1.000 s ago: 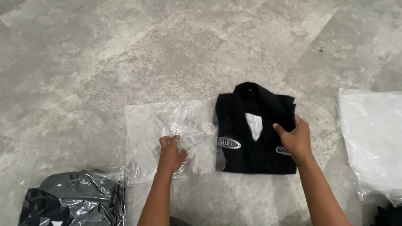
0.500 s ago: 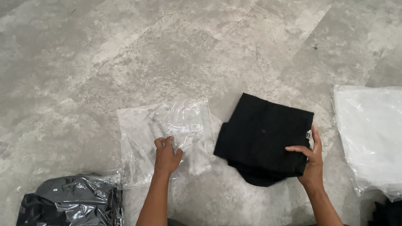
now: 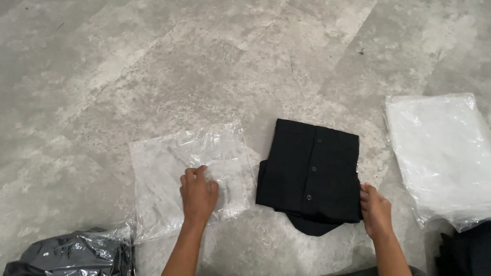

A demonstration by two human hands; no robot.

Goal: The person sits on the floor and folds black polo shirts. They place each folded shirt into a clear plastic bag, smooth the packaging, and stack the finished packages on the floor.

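Observation:
A folded black shirt (image 3: 310, 166) lies on the grey floor, button side up, its collar end toward me. My right hand (image 3: 375, 211) grips its near right corner. Left of the shirt lies an empty clear plastic bag (image 3: 167, 173), flat on the floor. My left hand (image 3: 198, 194) rests on the bag's near right part, fingers curled down on the plastic.
A stack of white garments in clear plastic (image 3: 451, 154) lies at the right. A bagged dark garment (image 3: 73, 256) sits at the lower left. Dark fabric (image 3: 481, 261) is piled at the lower right. The floor (image 3: 147, 48) is grey stone-look tile.
The black shirt has been turned over from label side to button side and now lies flat. My right hand moved to its near right corner. My left hand stayed on the bag.

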